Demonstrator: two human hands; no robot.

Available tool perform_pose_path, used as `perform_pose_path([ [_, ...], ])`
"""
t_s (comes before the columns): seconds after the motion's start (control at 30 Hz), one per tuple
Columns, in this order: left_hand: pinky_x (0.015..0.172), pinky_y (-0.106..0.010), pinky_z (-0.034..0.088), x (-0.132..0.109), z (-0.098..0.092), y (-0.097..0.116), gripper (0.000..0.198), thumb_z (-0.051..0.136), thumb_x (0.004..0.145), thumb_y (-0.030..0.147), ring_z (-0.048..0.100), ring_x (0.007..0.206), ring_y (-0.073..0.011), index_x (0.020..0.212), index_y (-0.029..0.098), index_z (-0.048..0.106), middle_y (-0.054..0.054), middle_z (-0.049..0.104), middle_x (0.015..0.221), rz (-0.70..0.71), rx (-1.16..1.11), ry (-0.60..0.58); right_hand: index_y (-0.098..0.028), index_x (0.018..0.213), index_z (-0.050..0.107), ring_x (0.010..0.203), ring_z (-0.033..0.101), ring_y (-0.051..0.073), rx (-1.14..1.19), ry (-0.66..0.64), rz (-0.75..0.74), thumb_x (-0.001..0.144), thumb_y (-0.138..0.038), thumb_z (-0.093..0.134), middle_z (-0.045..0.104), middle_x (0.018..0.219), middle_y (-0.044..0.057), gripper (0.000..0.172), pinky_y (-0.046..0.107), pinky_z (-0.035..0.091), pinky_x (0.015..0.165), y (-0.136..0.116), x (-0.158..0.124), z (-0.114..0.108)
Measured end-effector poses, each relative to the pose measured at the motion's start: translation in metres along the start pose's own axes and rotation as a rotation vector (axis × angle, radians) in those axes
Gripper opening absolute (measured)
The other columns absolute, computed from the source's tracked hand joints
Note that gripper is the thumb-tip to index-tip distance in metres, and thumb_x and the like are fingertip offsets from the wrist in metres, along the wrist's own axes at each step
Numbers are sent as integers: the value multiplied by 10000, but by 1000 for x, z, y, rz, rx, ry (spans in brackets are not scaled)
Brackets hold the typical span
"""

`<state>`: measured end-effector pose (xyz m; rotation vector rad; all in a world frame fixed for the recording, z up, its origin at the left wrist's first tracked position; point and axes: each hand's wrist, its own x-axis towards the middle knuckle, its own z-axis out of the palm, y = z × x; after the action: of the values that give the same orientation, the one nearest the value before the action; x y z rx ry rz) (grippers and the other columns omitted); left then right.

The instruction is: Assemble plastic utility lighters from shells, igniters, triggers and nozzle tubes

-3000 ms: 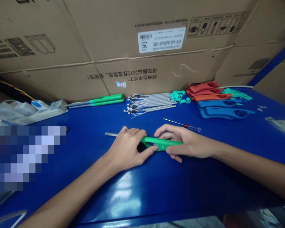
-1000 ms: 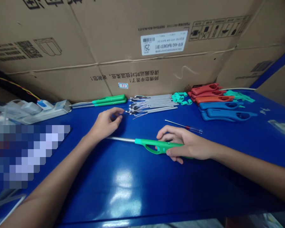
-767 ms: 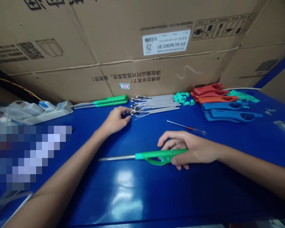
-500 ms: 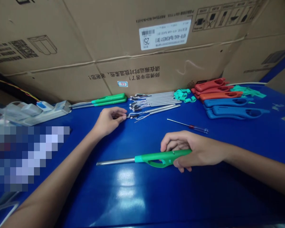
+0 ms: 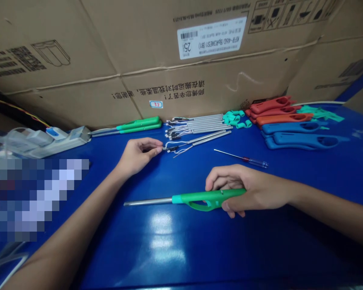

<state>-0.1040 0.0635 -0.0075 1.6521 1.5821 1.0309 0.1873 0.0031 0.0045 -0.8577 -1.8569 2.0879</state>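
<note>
My right hand (image 5: 242, 187) is closed round the handle of a green long-neck lighter (image 5: 196, 197), whose silver tube points left over the blue table. A light-teal collar joins its tube and handle. Farther off, my left hand (image 5: 140, 155) pinches the wired end of a thin metal lighter tube (image 5: 211, 139), with white wires and a small black part near the fingertips. What lies between the fingertips is partly hidden. Behind it, several more wired metal tubes (image 5: 210, 123) lie side by side. A screwdriver (image 5: 251, 161) with a clear and red handle rests beyond my right hand.
Two green lighters (image 5: 140, 125) lie at the back beside a white power strip (image 5: 69, 141). Teal rings (image 5: 236, 119), red handles (image 5: 272, 106), blue handles (image 5: 305, 139) and small teal pieces (image 5: 322, 112) sit at the back right. A large cardboard box (image 5: 93, 60) stands behind.
The camera view has shifted slightly. My left hand still pinches the wired end, and the wires near the fingertips look a little more spread. My right hand keeps holding the green lighter.
</note>
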Motion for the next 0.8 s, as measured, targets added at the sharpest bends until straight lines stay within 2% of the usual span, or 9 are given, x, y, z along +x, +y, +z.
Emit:
perform_pose_path([
  [0.27, 804, -349, 584, -1, 0, -1, 421, 880, 561, 447, 717, 855, -252, 829, 149, 752, -97, 773, 877, -2, -20, -8, -155, 1036, 520, 637, 652, 94, -2, -6, -6, 810, -137, 677, 625, 848, 1, 276, 166, 526, 502, 0, 0, 0],
  [0.53, 783, -350, 587, -1, -1, 1, 407, 908, 541, 393, 719, 843, -249, 819, 143, 747, -92, 769, 841, -42, -92, 1, -166, 1032, 517, 645, 652, 103, 1, -6, -2, 807, -161, 690, 620, 852, 4, 283, 175, 523, 502, 0, 0, 0],
  [0.8, 783, -365, 586, -1, -1, 1, 474, 924, 474, 444, 715, 848, -259, 799, 147, 750, -105, 774, 871, -44, -133, -6, -169, 1035, 519, 653, 652, 108, -5, -3, 11, 806, -173, 702, 628, 852, 7, 293, 187, 526, 508, 0, -1, 0],
])
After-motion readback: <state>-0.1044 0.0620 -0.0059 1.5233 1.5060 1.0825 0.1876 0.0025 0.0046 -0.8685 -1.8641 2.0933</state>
